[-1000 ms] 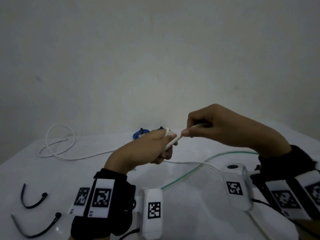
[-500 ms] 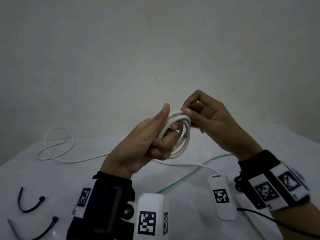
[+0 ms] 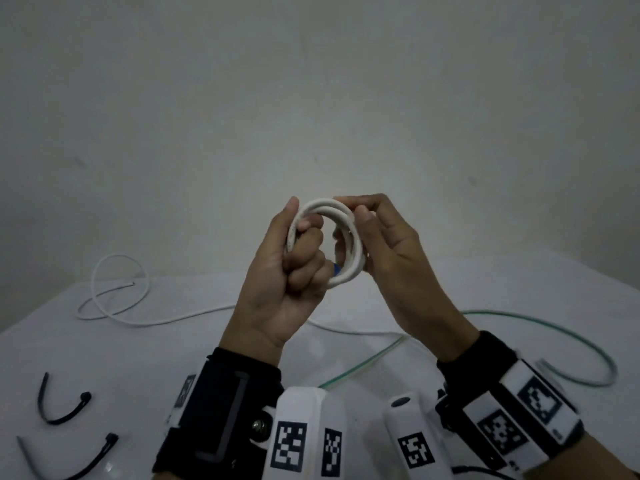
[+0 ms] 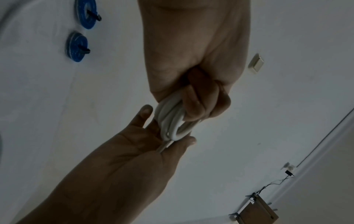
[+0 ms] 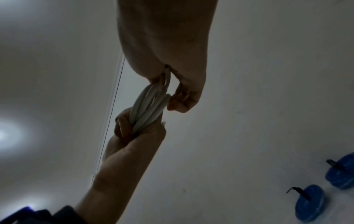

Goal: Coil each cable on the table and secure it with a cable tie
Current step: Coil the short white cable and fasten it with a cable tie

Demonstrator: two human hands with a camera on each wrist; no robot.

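Observation:
A white cable wound into a small coil [image 3: 341, 237] is held up in front of the wall, above the table. My left hand [image 3: 298, 258] grips the coil's left side, fingers curled through the loops. My right hand [image 3: 374, 233] pinches the coil's upper right between thumb and forefinger. The left wrist view shows the coil [image 4: 172, 121] edge-on between both hands; the right wrist view shows the coil [image 5: 149, 109] the same way. Two black cable ties [image 3: 62, 407] [image 3: 83, 459] lie at the table's front left.
A loose white cable [image 3: 117, 292] loops across the back left of the white table [image 3: 173, 355]. A green cable [image 3: 540, 341] curves over its right side. Two blue coiled cables, each tied in black, [image 4: 84, 13] [image 4: 76, 47] lie further back.
Both hands rose from near the table to chest height. The white cable went from a short stretch between the hands to a full round coil, now held on both sides.

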